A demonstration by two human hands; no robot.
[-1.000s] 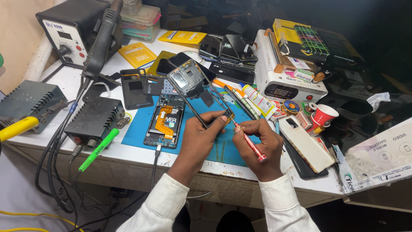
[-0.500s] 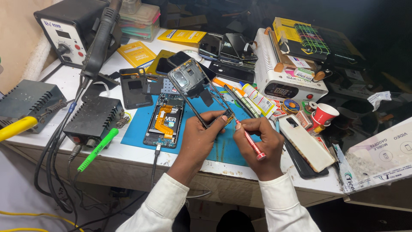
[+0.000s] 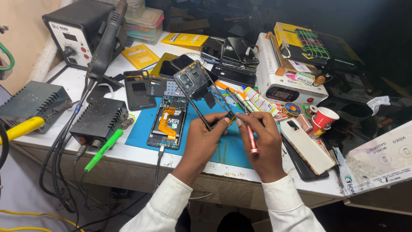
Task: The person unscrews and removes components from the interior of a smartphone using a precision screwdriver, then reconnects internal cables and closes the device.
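Observation:
My left hand (image 3: pixel 207 138) grips the near end of a black phone mid-frame (image 3: pixel 201 92) and holds it tilted above the blue work mat (image 3: pixel 229 148). My right hand (image 3: pixel 265 144) holds a thin red screwdriver (image 3: pixel 251 138), its tip touching the frame's lower corner beside my left fingertips. An opened phone (image 3: pixel 168 121) with an orange flex cable lies flat on the mat to the left, a cable plugged into its bottom.
A hot-air station (image 3: pixel 76 30) and its handle (image 3: pixel 107 41) stand at the back left, two black power units (image 3: pixel 98 121) in front. A white machine (image 3: pixel 286 81), several phones (image 3: pixel 229 51), a red cup (image 3: pixel 325 117) and a white-cased phone (image 3: pixel 307 146) crowd the right.
The red screwdriver has swung more upright and its tip has moved up to the frame's lower corner. My left hand keeps the frame in about the same place.

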